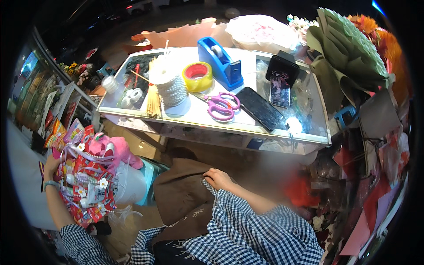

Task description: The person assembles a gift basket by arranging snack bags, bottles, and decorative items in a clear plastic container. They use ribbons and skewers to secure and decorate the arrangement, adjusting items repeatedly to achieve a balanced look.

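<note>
Checked sleeves — pale blue wristband [51, 184]

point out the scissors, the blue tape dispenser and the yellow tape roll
scissors [222, 107], head view, on the pink handles
blue tape dispenser [219, 66], head view, on its blue side
yellow tape roll [197, 77], head view, on its outer rim

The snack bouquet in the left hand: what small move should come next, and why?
Probably bring the right hand across to steady the snack bouquet. Only the left hand has a grip on it, at its far edge, out to the person's left, while the right hand rests idle by the checked sleeve.
</note>
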Motion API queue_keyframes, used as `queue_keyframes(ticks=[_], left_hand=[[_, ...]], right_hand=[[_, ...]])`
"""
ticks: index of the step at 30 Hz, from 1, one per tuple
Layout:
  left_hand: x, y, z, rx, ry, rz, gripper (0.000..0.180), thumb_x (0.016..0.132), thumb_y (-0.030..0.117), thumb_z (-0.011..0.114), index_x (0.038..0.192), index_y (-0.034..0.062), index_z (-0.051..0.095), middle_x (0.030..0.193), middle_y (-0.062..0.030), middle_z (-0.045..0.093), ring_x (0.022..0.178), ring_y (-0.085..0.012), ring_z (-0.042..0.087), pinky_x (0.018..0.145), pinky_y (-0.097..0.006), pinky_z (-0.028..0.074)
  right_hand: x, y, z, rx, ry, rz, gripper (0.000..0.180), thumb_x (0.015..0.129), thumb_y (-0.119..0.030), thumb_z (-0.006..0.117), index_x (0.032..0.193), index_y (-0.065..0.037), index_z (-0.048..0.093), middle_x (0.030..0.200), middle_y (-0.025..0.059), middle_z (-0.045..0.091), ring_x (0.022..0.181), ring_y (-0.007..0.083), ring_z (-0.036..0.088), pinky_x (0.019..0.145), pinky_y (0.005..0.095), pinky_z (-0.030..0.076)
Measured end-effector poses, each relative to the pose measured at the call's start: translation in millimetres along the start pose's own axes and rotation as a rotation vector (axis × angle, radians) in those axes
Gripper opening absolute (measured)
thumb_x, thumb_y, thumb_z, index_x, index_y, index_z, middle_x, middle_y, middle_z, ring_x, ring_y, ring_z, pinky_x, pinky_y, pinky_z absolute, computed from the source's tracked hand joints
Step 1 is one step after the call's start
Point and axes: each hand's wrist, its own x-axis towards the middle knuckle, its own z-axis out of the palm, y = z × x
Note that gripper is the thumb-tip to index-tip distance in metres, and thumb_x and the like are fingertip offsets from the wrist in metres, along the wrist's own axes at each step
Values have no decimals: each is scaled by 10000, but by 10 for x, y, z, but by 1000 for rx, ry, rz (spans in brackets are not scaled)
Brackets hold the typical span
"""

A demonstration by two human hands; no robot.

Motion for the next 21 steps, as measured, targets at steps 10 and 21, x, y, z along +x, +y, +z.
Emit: queue_keyframes(ticks=[10, 21], left_hand=[[-1521, 366, 24, 242, 842, 239, 520, 787, 349, 692, 1168, 20, 564, 1143, -193, 584, 1066, -313, 570, 904, -360, 445], [-3722, -496, 3953, -835, 887, -687, 109, 826, 48, 591, 929, 30, 621, 756, -56, 638, 691, -148, 604, 570, -264, 468]], right_hand=[[199, -114, 169, -36, 47, -312, 100, 822, -148, 623, 815, -52, 650, 778, 111, 602, 787, 300, 602, 684, 390, 488], [434, -18, 148, -192, -92, -548, 361, 839, -255, 636, 568, -32, 546, 600, 168, 570, 547, 347, 576, 507, 426, 445]])
